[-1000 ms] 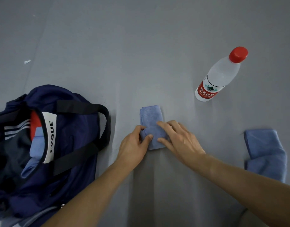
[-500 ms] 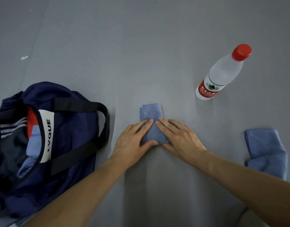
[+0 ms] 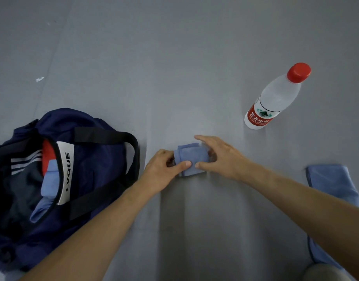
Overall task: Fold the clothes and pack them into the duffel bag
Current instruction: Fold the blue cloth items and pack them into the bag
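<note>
"Cloth: where is it, and who has it?"

"Dead centre, folded small. My left hand pinches its 9 o'clock end. My right hand curls round the 3 o'clock end, thumbs nearly meeting on the near side."

"How will it handle?"

"Soft, light and floppy, I'd say. The fold will spring open unless I grip across all the layers. The duffel bag gapes at 9 o'clock, and the other cloth lies at 4."
</note>
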Tool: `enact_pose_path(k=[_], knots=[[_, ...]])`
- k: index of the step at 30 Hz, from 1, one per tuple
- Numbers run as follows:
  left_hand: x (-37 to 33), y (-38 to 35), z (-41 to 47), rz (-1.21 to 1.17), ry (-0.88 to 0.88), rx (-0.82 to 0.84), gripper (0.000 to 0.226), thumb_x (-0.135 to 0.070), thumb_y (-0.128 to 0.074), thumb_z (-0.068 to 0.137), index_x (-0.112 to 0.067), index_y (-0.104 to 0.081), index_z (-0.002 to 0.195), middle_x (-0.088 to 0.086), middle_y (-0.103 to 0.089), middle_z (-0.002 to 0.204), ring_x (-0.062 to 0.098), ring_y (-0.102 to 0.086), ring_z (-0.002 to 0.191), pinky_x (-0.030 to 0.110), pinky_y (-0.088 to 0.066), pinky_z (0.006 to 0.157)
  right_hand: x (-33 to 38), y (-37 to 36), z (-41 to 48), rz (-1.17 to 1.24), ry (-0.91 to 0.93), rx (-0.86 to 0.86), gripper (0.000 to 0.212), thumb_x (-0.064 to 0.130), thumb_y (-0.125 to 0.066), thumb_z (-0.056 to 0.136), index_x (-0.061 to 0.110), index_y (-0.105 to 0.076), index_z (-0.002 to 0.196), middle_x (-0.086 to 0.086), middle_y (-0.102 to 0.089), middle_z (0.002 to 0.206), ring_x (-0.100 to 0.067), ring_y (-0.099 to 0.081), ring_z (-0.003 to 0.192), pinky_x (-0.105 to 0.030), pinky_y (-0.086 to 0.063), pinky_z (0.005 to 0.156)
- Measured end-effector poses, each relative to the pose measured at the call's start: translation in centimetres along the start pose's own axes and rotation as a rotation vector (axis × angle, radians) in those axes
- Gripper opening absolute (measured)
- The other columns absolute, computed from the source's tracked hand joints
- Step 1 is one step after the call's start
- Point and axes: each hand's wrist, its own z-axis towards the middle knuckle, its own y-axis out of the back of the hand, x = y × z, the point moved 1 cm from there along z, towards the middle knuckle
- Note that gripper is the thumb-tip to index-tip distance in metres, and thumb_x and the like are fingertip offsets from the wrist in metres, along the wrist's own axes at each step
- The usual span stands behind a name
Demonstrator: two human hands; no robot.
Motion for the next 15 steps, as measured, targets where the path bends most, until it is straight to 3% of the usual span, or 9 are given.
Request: enact_pose_path(k=[2, 4, 7, 9, 11, 13, 15], knots=[[-0.2, -0.2, -0.2, -0.064, 0.106, -0.083, 0.065, -0.090, -0.059, 0.063, -0.035, -0.058, 0.098, -0.003, -0.066, 0.093, 0.017, -0.067, 0.084, 0.043, -0.059, 0.076, 0.4, -0.1, 0.5, 0.040, -0.016, 0.057, 0.066, 0.046, -0.080, 0.075, 0.043, -0.050, 0.134, 0.017, -0.060, 0.124, -0.009, -0.060, 0.107, -0.029, -0.050, 0.093], [-0.7, -0.7, -0.9, -0.170, 0.270, -0.136, 0.072, -0.089, -0.059, 0.065, -0.030, -0.050, 0.104, 0.002, -0.072, 0.091, 0.021, -0.071, 0.081, 0.047, -0.062, 0.074, 0.4, -0.6, 1.1, 0.074, -0.095, 0.023, 0.050, 0.048, -0.079, 0.076, 0.035, -0.057, 0.119, 0.015, -0.065, 0.104, -0.010, -0.063, 0.094, -0.027, -0.052, 0.081], [-2.3, -1.6, -2.1, -0.524, 0.402, -0.040, 0.055, -0.056, -0.071, 0.084, -0.018, -0.051, 0.119, 0.011, -0.073, 0.105, 0.019, -0.072, 0.090, 0.042, -0.062, 0.083, 1.3, -2.2, 1.4, 0.297, -0.230, -0.027, 0.042, 0.048, -0.080, 0.076, 0.020, -0.061, 0.100, 0.001, -0.069, 0.091, -0.017, -0.067, 0.082, -0.040, -0.058, 0.075], [-3.4, -0.5, -2.5, -0.734, 0.385, -0.023, 0.057, -0.041, -0.077, 0.085, -0.019, -0.051, 0.130, 0.009, -0.069, 0.121, 0.021, -0.070, 0.106, 0.038, -0.059, 0.090, 2.9, -2.7, 1.1, 0.531, -0.298, -0.005, 0.034, 0.035, -0.080, 0.082, 0.012, -0.064, 0.100, -0.012, -0.073, 0.093, -0.021, -0.069, 0.080, -0.043, -0.060, 0.080], [-4.4, 2.4, -3.1, -0.833, 0.315, -0.046, 0.060, -0.036, -0.080, 0.084, -0.020, -0.051, 0.133, 0.008, -0.068, 0.128, 0.023, -0.070, 0.110, 0.036, -0.061, 0.086, 5.7, -2.0, 1.0, 0.685, -0.287, 0.027, 0.034, 0.030, -0.078, 0.085, 0.008, -0.067, 0.108, -0.019, -0.074, 0.103, -0.022, -0.070, 0.086, -0.040, -0.057, 0.083], [-5.9, 7.1, -4.2, -0.829, 0.228, -0.084, 0.052, -0.032, -0.077, 0.087, -0.020, -0.053, 0.131, 0.006, -0.069, 0.125, 0.021, -0.070, 0.109, 0.031, -0.061, 0.079, 10.2, -0.8, 1.3, 0.715, -0.185, 0.081, 0.033, 0.031, -0.074, 0.088, 0.011, -0.068, 0.114, -0.014, -0.075, 0.108, -0.020, -0.071, 0.094, -0.035, -0.055, 0.084], [-7.2, 12.5, -5.7, -0.800, 0.163, -0.151, 0.050, -0.033, -0.077, 0.087, -0.022, -0.054, 0.130, 0.003, -0.069, 0.124, 0.018, -0.069, 0.110, 0.034, -0.061, 0.082, 15.8, -0.2, 1.8, 0.699, -0.080, 0.137, 0.033, 0.035, -0.070, 0.091, 0.013, -0.068, 0.116, -0.007, -0.076, 0.107, -0.018, -0.071, 0.100, -0.033, -0.056, 0.087]])
